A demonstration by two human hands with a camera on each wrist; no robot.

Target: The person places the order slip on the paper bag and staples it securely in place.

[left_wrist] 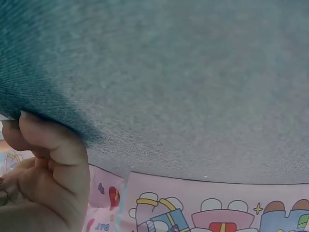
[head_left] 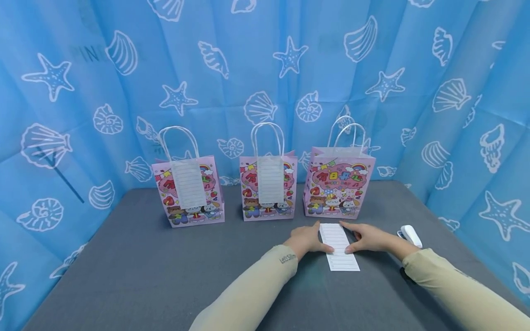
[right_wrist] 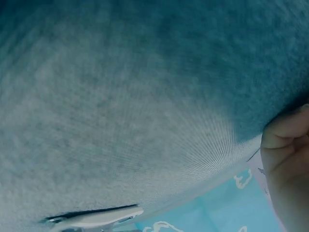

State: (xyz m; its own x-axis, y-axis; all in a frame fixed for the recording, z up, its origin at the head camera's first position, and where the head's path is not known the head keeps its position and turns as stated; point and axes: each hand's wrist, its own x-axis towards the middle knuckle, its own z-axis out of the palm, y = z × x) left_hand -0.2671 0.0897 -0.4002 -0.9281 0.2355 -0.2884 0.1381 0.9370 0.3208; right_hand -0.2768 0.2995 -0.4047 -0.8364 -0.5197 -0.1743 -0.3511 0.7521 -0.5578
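A lined white paper strip [head_left: 339, 241] lies on the grey table in front of the right-hand bag. My left hand [head_left: 305, 240] is at its left edge, index finger near the top corner and thumb on the paper. From the right side my right hand [head_left: 368, 238] touches it, index fingertip by the other top corner, thumb close to the left thumb. Thumb and index finger stand well apart on each hand. Both wrist views show part of a hand, the left [left_wrist: 53, 174] and the right [right_wrist: 289, 164], but the paper is out of sight there.
Three pink cartoon gift bags stand along the back: left [head_left: 194, 218], middle [head_left: 248, 197] and right [head_left: 339, 184]. Lined strips hang over the fronts of the left [head_left: 188, 184] and middle [head_left: 271, 179] bags. A small white stapler-like object [head_left: 411, 235] lies right of my right hand. Blue curtain [head_left: 248, 55] encloses the table.
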